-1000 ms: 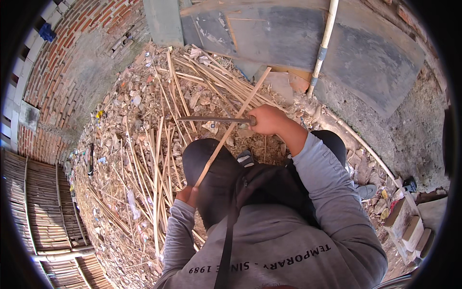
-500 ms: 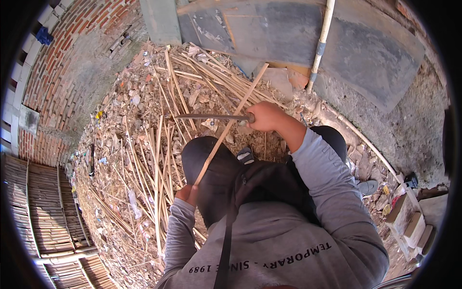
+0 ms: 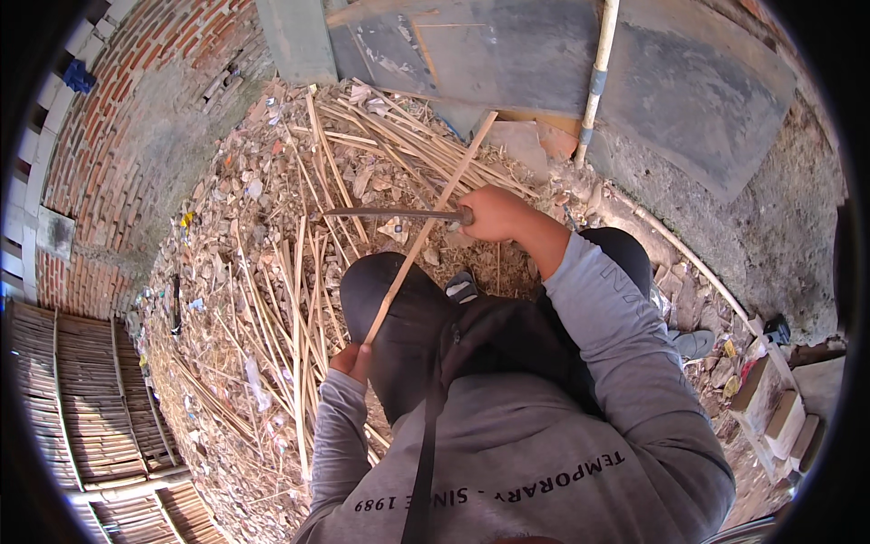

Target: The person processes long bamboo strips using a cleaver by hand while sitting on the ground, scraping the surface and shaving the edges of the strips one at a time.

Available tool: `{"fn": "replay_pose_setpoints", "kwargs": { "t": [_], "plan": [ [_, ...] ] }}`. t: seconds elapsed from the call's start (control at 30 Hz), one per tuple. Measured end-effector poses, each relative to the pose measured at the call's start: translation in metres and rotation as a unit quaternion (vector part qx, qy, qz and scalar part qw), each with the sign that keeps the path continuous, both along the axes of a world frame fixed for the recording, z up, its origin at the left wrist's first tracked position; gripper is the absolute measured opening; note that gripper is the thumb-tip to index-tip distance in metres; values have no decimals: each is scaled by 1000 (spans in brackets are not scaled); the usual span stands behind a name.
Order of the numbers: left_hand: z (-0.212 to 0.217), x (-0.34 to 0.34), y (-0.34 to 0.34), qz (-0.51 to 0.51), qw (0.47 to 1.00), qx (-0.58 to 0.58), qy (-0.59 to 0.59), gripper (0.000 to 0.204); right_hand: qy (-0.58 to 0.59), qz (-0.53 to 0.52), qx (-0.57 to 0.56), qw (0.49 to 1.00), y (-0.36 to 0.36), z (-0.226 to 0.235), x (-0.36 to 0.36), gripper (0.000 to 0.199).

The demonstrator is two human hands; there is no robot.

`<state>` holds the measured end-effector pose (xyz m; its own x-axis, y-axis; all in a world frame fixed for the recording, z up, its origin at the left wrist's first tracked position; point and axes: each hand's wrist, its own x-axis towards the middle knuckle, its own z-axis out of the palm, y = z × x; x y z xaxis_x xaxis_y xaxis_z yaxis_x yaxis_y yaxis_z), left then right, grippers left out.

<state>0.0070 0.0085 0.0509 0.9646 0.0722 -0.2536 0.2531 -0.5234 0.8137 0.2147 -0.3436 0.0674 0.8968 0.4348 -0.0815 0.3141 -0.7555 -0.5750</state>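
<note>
In my right hand (image 3: 500,215) is the handle of a machete (image 3: 376,212), its long dark blade pointing left. The blade lies crosswise against the upper part of a long, pale bamboo strip (image 3: 410,266). My left hand (image 3: 350,362) grips the strip's near end beside my left knee. From there the strip slants up and to the right over my dark trouser leg (image 3: 372,290), its far end rising past my right hand. The fingers of my left hand are partly hidden by the thumb side and the sleeve.
Loose strips lie in a heap (image 3: 399,136) ahead and in another bundle (image 3: 297,335) at left, over ground strewn with chips and litter. A pale pipe (image 3: 597,86) stands against the dark panel (image 3: 689,109). A brick wall (image 3: 109,172) and bamboo slats (image 3: 95,390) border the left.
The machete has shifted slightly left across the strip, with its tip a little farther out. My left hand keeps its hold, and the whole view has moved a touch.
</note>
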Motion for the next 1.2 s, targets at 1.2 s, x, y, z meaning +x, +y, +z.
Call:
{"fn": "replay_pose_setpoints", "kwargs": {
  "t": [1.2],
  "plan": [
    [12,6,1,-47,995,82,20,35,-16,-58,-30,998,-5,9,1,35]
  ]
}}
